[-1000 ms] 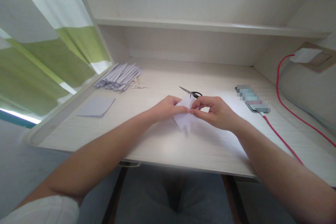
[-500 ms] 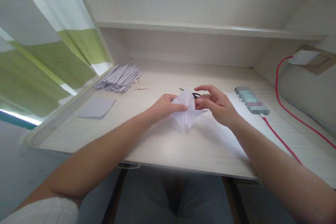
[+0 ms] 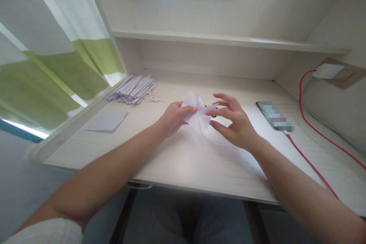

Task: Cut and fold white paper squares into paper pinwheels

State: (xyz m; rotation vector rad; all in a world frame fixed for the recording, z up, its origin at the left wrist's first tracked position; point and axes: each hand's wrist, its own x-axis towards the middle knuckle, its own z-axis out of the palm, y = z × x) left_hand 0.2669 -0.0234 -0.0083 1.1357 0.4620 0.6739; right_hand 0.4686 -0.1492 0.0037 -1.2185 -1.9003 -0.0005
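- Through the head view, I watch the left hand point(image 3: 174, 119) pinching a folded white paper point(image 3: 202, 121), its thumb pressed on the upper face and the other fingers tucked beneath.
- I see the right hand point(image 3: 236, 124) at the paper's right side, with thumb and forefinger parted; the forefinger's tip meets a pointed flap there, while I cannot tell whether the thumb touches the lower edge. Its remaining fingers are raised and spread.
- The folded paper is held above the middle of the desk point(image 3: 177, 169), creased down its centre, with corners pointing several ways.
- Just behind it I make out black-handled scissors point(image 3: 214, 116), mostly covered by the paper and the right hand's fingers.
- At my left, near the desk's side edge, lies a stack of square paper sheets point(image 3: 107, 121).
- Farther back on that side I have a heap of rolled paper sticks point(image 3: 134, 89), and touching its right end, a small tangle of pale cords point(image 3: 153, 97).
- To the right, well apart from the hands, a smartphone point(image 3: 276, 118) lies face up, its screen blurred out, with a red cable point(image 3: 312, 162) running from its near end.
- On the right wall I see a white charger point(image 3: 330, 71) with a red cord leading out of it.
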